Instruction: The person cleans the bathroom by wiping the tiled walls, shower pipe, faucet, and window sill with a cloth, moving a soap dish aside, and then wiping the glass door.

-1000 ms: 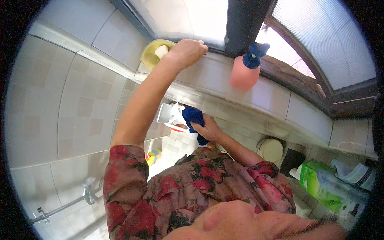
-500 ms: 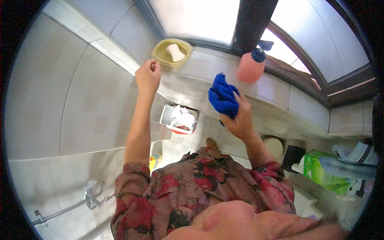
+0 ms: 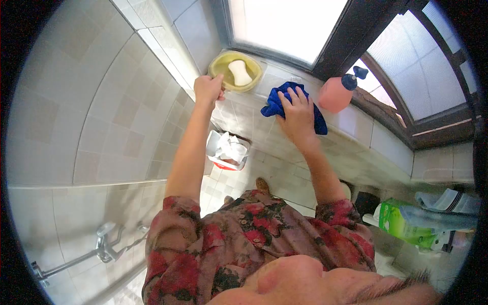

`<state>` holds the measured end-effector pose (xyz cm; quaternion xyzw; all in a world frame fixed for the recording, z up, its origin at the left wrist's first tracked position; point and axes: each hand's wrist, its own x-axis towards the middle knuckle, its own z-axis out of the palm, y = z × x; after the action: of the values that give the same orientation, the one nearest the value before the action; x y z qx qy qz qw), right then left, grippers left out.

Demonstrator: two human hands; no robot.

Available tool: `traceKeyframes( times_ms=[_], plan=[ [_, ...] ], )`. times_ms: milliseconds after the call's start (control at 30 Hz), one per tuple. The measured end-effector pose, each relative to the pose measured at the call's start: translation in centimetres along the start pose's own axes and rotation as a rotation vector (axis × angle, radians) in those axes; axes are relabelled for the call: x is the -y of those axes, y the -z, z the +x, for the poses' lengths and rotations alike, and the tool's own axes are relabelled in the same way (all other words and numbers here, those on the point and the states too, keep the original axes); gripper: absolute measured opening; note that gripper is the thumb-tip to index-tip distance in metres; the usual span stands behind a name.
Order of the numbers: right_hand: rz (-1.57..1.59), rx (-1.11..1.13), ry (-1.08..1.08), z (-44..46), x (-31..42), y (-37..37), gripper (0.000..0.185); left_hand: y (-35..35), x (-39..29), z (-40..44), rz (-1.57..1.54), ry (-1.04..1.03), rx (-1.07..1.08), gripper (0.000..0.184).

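Note:
My left hand (image 3: 209,90) is closed at the near left edge of a yellow-green soap dish (image 3: 217,65), its fingertips pinching the rim. A white bar of soap (image 3: 240,73), narrow at the waist, lies in the dish. My right hand (image 3: 299,118) holds a bunched blue cloth (image 3: 274,104) down against the tiled window ledge (image 3: 351,121), fingers spread over it. Part of the cloth hangs past the ledge's front edge. Just right of the cloth stands a pink pump bottle (image 3: 335,95) with a dark blue top.
Dark-framed windows (image 3: 330,38) rise behind the ledge, one swung open at the right. Below on the floor is a white bin (image 3: 213,145) with crumpled paper. A metal tap (image 3: 105,244) is at lower left; a green tissue pack (image 3: 401,223) and folded towels (image 3: 447,203) are at right.
My right hand has brought the blue cloth down onto the ledge, and its fingers have spread over it. My left hand has moved onto the soap dish's rim. The view has shifted slightly.

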<state>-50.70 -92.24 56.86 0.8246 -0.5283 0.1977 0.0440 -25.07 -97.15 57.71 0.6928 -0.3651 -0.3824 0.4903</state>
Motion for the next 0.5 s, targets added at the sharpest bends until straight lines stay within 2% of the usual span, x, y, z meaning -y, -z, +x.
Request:
traceKeyframes(
  times_ms=[167, 367, 500],
  plan=[
    [0.073, 0.102, 0.082, 2.7, 0.1, -0.2, 0.058, 5.5, 3.5, -4.1, -0.045, 0.001, 0.079, 0.028],
    [0.088, 0.257, 0.140, 8.1, 4.4, -1.3, 0.055, 13.0, 6.1, -11.8, 0.032, 0.102, -0.031, 0.027],
    [0.156, 0.174, 0.234, 12.8, 8.0, -5.6, 0.051, 14.9, 7.3, -14.8, -0.018, 0.128, -0.101, 0.023]
  ],
)
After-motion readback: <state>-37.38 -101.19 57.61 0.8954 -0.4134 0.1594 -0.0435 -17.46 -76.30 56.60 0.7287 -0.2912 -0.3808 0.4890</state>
